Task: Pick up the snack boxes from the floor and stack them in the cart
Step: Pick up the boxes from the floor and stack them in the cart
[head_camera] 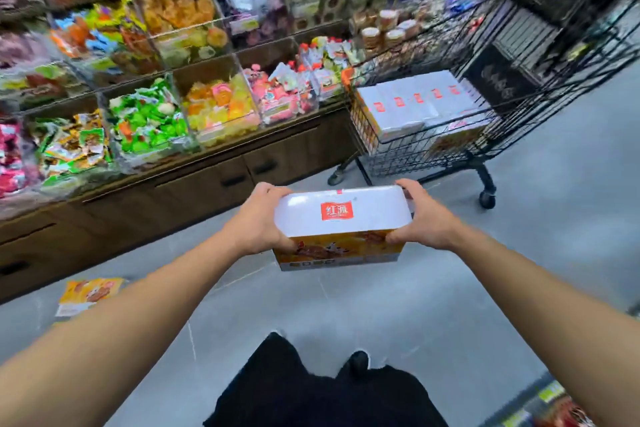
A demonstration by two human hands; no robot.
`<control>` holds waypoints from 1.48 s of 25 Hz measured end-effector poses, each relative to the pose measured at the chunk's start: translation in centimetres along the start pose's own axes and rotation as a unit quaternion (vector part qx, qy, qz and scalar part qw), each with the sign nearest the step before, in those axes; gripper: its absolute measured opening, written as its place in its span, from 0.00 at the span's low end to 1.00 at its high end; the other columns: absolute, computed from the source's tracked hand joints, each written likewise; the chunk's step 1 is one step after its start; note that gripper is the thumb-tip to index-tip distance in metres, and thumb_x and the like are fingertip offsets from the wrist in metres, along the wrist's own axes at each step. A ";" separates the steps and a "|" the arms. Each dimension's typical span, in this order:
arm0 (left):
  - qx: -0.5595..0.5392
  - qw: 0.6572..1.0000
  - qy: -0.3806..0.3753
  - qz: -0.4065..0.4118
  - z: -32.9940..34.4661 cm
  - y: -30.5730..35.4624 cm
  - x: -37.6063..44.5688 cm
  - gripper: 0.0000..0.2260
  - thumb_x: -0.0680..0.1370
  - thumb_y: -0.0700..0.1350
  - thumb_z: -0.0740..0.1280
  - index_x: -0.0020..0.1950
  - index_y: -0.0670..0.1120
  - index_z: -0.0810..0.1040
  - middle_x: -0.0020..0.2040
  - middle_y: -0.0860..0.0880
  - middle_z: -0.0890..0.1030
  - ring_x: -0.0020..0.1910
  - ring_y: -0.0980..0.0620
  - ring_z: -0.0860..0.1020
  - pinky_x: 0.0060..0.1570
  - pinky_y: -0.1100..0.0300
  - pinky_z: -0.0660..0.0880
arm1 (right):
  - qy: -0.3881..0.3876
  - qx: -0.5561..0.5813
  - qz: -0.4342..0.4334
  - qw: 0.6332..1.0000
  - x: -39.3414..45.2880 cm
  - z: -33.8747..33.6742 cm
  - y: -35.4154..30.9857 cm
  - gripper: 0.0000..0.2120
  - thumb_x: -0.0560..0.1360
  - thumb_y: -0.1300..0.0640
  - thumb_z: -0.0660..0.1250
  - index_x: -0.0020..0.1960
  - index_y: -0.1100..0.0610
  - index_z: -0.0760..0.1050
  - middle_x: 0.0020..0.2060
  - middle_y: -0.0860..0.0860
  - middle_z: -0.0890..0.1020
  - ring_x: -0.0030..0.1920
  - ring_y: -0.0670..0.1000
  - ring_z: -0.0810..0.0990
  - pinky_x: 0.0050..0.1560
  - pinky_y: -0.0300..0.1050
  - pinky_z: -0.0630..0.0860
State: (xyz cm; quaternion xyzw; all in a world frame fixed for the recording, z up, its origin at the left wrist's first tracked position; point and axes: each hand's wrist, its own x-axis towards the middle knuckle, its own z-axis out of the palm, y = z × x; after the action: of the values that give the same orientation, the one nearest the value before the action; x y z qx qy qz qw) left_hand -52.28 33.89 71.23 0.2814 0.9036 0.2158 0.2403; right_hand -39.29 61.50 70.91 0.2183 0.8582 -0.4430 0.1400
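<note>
Box [341, 215]: glossy white top, red label with white characters, orange printed side.
Left hand [258, 220]: fingers clamped on box end.
Right hand [424, 218]: likewise.
Cart [433, 146]: black wire.

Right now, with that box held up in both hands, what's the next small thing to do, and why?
Probably carry the snack box forward and to the right, toward the cart. Left hand and right hand grip its two ends, it is off the floor, and white-topped boxes already lie in the cart.
</note>
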 end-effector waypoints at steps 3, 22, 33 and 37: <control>0.007 0.999 -0.003 0.042 -0.2 5.8 6.5 0.38 0.55 0.58 0.74 0.64 0.52 0.70 0.57 0.51 0.68 0.59 0.53 0.67 0.61 0.58 0.69 | 0.040 0.008 0.007 0.999 1.4 -6.6 2.7 0.51 0.61 0.61 0.81 0.76 0.54 0.55 0.65 0.51 0.69 0.61 0.50 0.68 0.60 0.44 0.69; 0.031 0.998 0.041 0.033 -5.9 17.8 44.1 0.44 0.58 0.54 0.79 0.70 0.49 0.65 0.60 0.50 0.64 0.59 0.48 0.69 0.60 0.55 0.70 | 0.049 -0.053 0.000 0.997 33.2 -32.6 6.0 0.52 0.60 0.57 0.82 0.75 0.48 0.56 0.64 0.47 0.70 0.56 0.54 0.77 0.53 0.44 0.73; 0.133 0.985 -0.035 -0.099 3.8 20.7 52.7 0.43 0.59 0.60 0.76 0.69 0.52 0.62 0.58 0.52 0.63 0.54 0.45 0.72 0.49 0.48 0.78 | -0.177 -0.285 0.019 0.942 46.3 -33.4 15.9 0.43 0.61 0.48 0.76 0.69 0.57 0.59 0.65 0.54 0.71 0.62 0.57 0.74 0.60 0.54 0.75; 0.149 0.978 -0.078 -0.122 6.4 21.6 54.8 0.42 0.62 0.58 0.75 0.69 0.52 0.59 0.62 0.50 0.61 0.59 0.43 0.69 0.50 0.45 0.78 | -0.210 -0.395 -0.001 0.894 48.5 -33.2 18.7 0.39 0.63 0.46 0.74 0.65 0.58 0.58 0.60 0.54 0.71 0.57 0.58 0.77 0.48 0.53 0.76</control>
State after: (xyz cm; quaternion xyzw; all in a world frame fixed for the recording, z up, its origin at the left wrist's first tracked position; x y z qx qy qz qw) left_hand -79.77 85.21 60.39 0.2180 0.9317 0.0250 0.2895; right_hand -73.48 110.46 55.68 0.0459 0.9134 -0.1034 0.3910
